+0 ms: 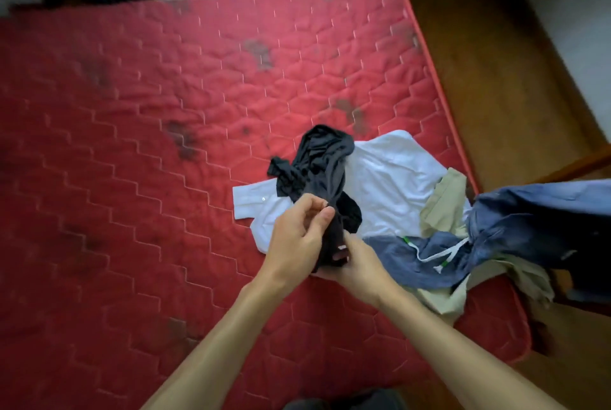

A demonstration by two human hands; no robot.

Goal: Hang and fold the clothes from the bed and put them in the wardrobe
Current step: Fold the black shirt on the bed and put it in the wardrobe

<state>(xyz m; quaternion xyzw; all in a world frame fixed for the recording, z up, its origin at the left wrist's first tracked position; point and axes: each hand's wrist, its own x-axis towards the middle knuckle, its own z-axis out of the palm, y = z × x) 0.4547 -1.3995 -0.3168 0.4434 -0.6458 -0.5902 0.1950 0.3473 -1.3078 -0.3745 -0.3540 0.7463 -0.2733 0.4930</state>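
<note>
Hands together at near end of dark garment [325,171]: left hand [297,237] pinches it, right hand [358,265] grips from beneath. Long axis runs near-to-far; far end bunched over white shirt [386,184], bed's [165,145] right side.

A red mattress [132,145], quilted in a pale hexagon stitch pattern and blotched with dark grey stains, carries near its right edge a black garment [325,165], a plain white shirt [390,178], a beige garment [443,204] and a faded blue garment [529,221] with a green-tipped white drawstring [439,254].
</note>
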